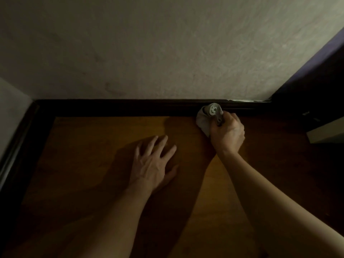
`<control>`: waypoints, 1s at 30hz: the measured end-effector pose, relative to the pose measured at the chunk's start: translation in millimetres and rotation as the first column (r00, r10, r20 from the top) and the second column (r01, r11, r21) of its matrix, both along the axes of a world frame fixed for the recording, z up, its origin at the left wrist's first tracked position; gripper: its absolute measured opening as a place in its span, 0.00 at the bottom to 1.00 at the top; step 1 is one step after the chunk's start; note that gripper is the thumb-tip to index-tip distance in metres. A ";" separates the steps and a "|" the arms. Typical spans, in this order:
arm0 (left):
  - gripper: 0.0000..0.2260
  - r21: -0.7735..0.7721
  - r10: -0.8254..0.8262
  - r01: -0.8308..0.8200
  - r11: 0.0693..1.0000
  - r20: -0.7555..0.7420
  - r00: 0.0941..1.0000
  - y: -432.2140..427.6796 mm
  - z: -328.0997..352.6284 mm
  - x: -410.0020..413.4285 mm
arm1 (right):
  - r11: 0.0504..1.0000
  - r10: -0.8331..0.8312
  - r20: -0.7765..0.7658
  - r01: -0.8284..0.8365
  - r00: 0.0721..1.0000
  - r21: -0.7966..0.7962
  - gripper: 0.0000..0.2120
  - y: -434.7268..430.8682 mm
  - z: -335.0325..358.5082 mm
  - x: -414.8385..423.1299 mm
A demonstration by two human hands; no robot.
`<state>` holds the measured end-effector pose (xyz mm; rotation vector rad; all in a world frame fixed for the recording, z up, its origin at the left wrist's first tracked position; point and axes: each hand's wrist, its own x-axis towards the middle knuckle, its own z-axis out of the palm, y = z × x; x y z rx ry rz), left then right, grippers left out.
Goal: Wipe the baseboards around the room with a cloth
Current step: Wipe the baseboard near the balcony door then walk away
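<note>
Baseboard (130, 108), a dark moulding at the foot of a pale textured wall (167, 53), is shown with a grey cloth (208, 116) pressed against its face toward the right end, just above the wooden floor (89, 146). The cloth is bunched into a rolled wad and gripped by the right hand (228, 134), whose fingers are curled tightly round it; a loose fold of fabric is seen bulging out at the left of the fist, down toward the floor. The left hand (152, 164) is laid palm-down on the floor with fingers straight and spread, nothing held, well apart from the moulding and to the left of the right hand.

At the far left the moulding is met in a corner by a second baseboard (16, 151), which runs toward the camera along the left wall (11, 108). A long uncovered stretch is left between the cloth and that corner, with bare floor in front of it crossed only by the shadows of the arms. To the right only a short run is left before the moulding is cut off by a dark panel (316, 81) with a purple edge; what that panel belongs to cannot be told. A pale block (327, 134) is seen on the floor at the panel's foot, and a pale patch (242, 100) is visible along the moulding's top edge just right of the cloth
</note>
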<state>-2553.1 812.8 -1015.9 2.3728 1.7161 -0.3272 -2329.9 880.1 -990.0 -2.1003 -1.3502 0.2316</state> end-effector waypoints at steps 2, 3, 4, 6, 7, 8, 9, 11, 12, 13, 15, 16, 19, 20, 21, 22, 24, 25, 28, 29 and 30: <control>0.34 -0.006 0.000 0.000 1.000 0.000 1.000 -0.2 0.3 0.0 | 1.000 0.013 -0.006 -0.013 1.000 -0.004 0.10 0.6 0.6 -4.4; 0.34 -0.008 -0.001 0.001 1.000 -0.002 1.000 -0.3 0.5 0.2 | 1.000 0.020 -0.003 -0.020 1.000 -0.011 0.11 0.7 0.7 -4.0; 0.34 -0.007 -0.002 0.001 1.000 -0.006 1.000 -0.3 0.4 0.8 | 1.000 0.020 0.001 -0.020 1.000 -0.019 0.10 0.5 0.7 -2.0; 0.33 0.000 -0.002 0.002 1.000 -0.007 1.000 -0.1 0.5 1.1 | 1.000 -0.007 0.003 0.007 1.000 -0.023 0.10 0.4 1.4 3.5; 0.33 -0.001 -0.002 0.002 1.000 -0.005 1.000 0.0 0.6 1.2 | 0.999 -0.024 -0.003 0.024 1.000 -0.021 0.10 0.5 1.8 4.2; 0.33 -0.007 -0.001 0.001 1.000 -0.003 1.000 -0.1 1.0 1.3 | 0.999 -0.030 -0.010 0.030 1.000 -0.020 0.10 0.5 2.3 3.4; 0.34 -0.015 0.001 -0.001 1.000 -0.001 1.000 -0.3 1.4 1.6 | 1.000 -0.023 -0.010 0.022 1.000 -0.021 0.09 0.2 2.5 1.5; 0.35 -0.020 0.004 -0.004 1.000 0.000 1.000 -1.0 2.1 2.0 | 1.000 0.003 -0.001 -0.003 1.000 -0.021 0.10 -1.1 2.6 -0.1; 0.34 -0.014 0.004 -0.004 1.000 0.002 1.000 -1.0 2.2 2.0 | 1.000 0.003 0.004 -0.003 1.000 -0.019 0.10 -1.4 2.8 2.2; 0.33 -0.004 0.003 -0.003 1.000 0.004 1.000 -1.4 2.1 1.8 | 1.000 -0.009 0.004 0.009 1.000 -0.016 0.10 -1.4 3.0 6.7; 0.31 0.015 0.000 0.000 1.000 0.008 1.000 -3.2 1.7 1.4 | 0.999 -0.048 -0.009 0.048 0.999 -0.013 0.10 -2.2 3.2 19.2; 0.31 0.021 -0.001 0.000 1.000 0.011 1.000 -4.4 1.2 1.2 | 0.998 -0.065 -0.016 0.065 0.998 -0.016 0.10 -2.9 3.4 24.9; 0.31 0.039 0.005 -0.006 0.999 0.021 1.000 -7.0 -0.6 -0.2 | 0.995 -0.102 -0.022 0.102 0.995 -0.009 0.09 -3.9 3.7 29.1; 0.31 0.037 0.003 -0.004 0.999 0.020 1.000 -6.5 -1.3 -0.3 | 0.994 -0.106 -0.019 0.106 0.994 -0.001 0.09 -3.8 3.7 26.5; 0.31 0.029 0.001 -0.002 1.000 0.018 1.000 -5.5 -1.9 -0.6 | 0.995 -0.097 -0.011 0.097 0.995 0.005 0.09 -3.0 3.4 23.1; 0.31 0.020 0.002 -0.002 1.000 0.017 1.000 -4.8 -2.3 -0.5 | 0.997 -0.081 -0.001 0.081 0.997 0.006 0.09 -2.2 2.6 20.9; 0.31 0.018 0.009 -0.009 1.000 0.019 1.000 -5.1 -2.6 0.4 | 0.998 -0.060 0.015 0.060 0.998 -0.007 0.09 -1.7 1.0 22.5; 0.31 0.024 0.013 -0.014 1.000 0.022 1.000 -5.8 -2.5 0.8 | 0.997 -0.071 0.012 0.071 0.997 -0.011 0.09 -1.7 0.8 26.3; 0.31 0.029 0.025 -0.026 0.999 0.030 0.999 -6.8 -1.5 0.7 | 0.990 -0.139 -0.022 0.139 0.990 -0.002 0.11 -3.0 0.9 36.9; 0.31 0.027 0.022 -0.023 0.999 0.027 0.999 -6.2 -1.3 0.7 | 0.991 -0.133 -0.024 0.133 0.991 0.004 0.14 -3.8 1.3 36.2; 0.31 0.023 0.018 -0.018 1.000 0.019 1.000 -5.4 -0.8 1.1 | 0.994 -0.112 -0.021 0.112 0.994 0.008 0.19 -3.8 2.9 32.1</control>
